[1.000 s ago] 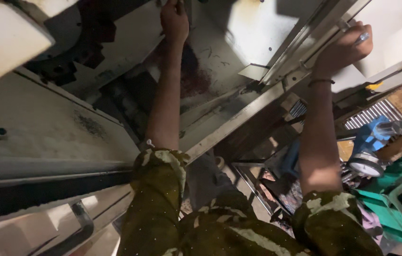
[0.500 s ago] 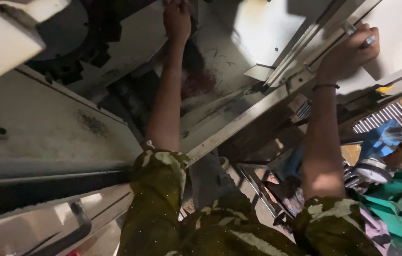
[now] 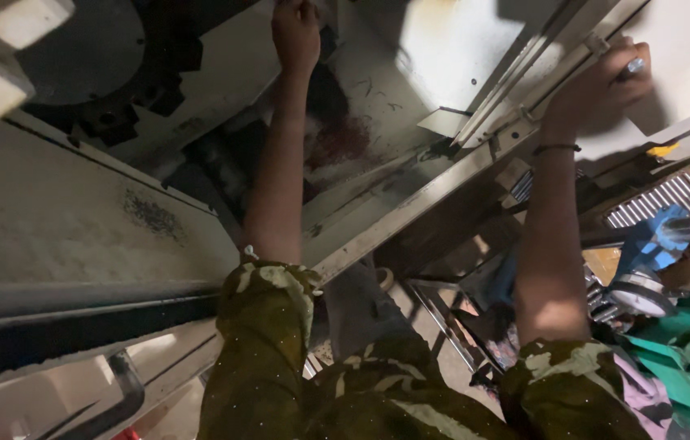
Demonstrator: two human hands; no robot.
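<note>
My left hand reaches far into the open machine enclosure and its fingers close around something at the top edge of the view that I cannot make out. My right hand is wrapped around a small silvery handle on the sliding door rail at the upper right. Both forearms are bare, with rolled camouflage sleeves at the elbows. A thin band circles my right wrist.
A pale grey machine panel fills the left, with a dark mechanism above it. A slanted metal sill crosses the middle. At the right lie ribbed metal rods, a blue object and green crates.
The view has tilted slightly; both hands stay where they were, the left deep in the machine and the right on the rail handle.
</note>
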